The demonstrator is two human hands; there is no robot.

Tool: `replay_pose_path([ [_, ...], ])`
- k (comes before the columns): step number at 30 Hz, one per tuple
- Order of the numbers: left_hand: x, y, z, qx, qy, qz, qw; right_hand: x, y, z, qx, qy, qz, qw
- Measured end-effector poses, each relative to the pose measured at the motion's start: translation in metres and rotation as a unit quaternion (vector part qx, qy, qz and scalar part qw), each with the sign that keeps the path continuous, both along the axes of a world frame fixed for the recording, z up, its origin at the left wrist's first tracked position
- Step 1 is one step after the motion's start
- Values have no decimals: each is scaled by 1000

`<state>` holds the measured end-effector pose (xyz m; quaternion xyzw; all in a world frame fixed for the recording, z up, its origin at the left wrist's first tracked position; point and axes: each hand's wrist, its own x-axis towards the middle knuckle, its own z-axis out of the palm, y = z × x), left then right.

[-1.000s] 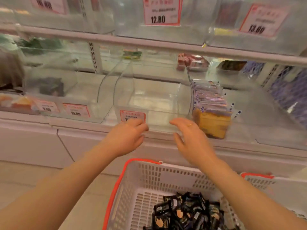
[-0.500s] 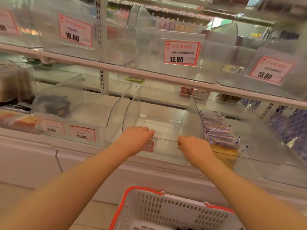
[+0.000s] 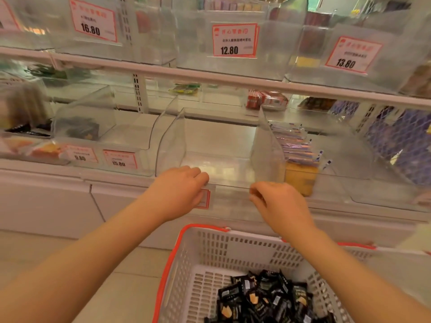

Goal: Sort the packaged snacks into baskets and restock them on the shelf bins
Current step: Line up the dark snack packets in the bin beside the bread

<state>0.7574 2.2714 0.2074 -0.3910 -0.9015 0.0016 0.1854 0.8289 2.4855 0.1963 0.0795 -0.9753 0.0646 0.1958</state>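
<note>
An empty clear plastic bin (image 3: pixel 219 145) stands on the lower shelf straight ahead. My left hand (image 3: pixel 180 191) grips its front lip at the left, fingers curled over the edge above a red price tag. My right hand (image 3: pixel 278 203) grips the same lip at the right. Below my arms sits a white basket with a red rim (image 3: pixel 200 252), holding several small black snack packets (image 3: pixel 263 297).
The bin to the right holds purple-topped yellow cake packs (image 3: pixel 298 159). A bin on the left holds a few dark packets (image 3: pixel 79 130). The upper shelf carries clear bins with price tags 16.80 (image 3: pixel 93 21), 12.80 (image 3: pixel 234 40) and 13.80 (image 3: pixel 352 54). White shelf base (image 3: pixel 46 201) below.
Both hands reached forward from above the basket and took hold of the empty bin's front lip. The view tilted up, then back down so the basket's packets show again.
</note>
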Motion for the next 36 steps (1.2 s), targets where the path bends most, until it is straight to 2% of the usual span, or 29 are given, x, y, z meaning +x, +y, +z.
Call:
replay_pose_path([
  [3, 12, -1, 3, 30, 57, -26, 998, 3, -3, -3, 1, 55, 9, 998],
  [6, 32, 7, -4, 87, 100, -67, 989, 13, 3, -16, -2, 218, 29, 976],
  [8, 48, 16, -20, 106, 88, -114, 984, 29, 11, -41, -29, 263, 21, 964],
  [10, 61, 28, -47, 87, 28, -149, 985, 51, 23, -81, -90, 168, -10, 982],
  [12, 71, 41, -82, 40, -62, -157, 985, 75, 37, -124, -127, -33, -65, 989],
  [14, 79, 55, -124, -66, -170, -122, 976, 97, 55, -168, -149, -209, -132, 957],
  [16, 85, 67, -170, -155, -245, -84, 953, 114, 70, -201, -144, -327, -169, 919],
  [18, 94, 80, -206, -181, -320, -53, 928, 124, 80, -223, -112, -412, -175, 887],
  [23, 120, 107, -276, -163, -473, 14, 866, 135, 88, -270, 24, -507, -104, 855],
  [26, 131, 115, -302, -143, -543, 46, 826, 140, 86, -294, 71, -546, -53, 833],
  [29, 139, 124, -318, -140, -590, 48, 793, 146, 90, -309, 112, -514, -18, 850],
  [31, 143, 132, -325, -132, -607, 43, 782, 151, 96, -313, 62, -492, -25, 868],
  [33, 148, 143, -330, -135, -592, 25, 794, 152, 107, -307, -80, -465, -75, 878],
  [35, 153, 157, -334, -169, -530, -18, 831, 153, 116, -294, -251, -415, -148, 862],
  [36, 157, 164, -335, -186, -500, -36, 845, 153, 120, -287, -336, -390, -183, 838],
])
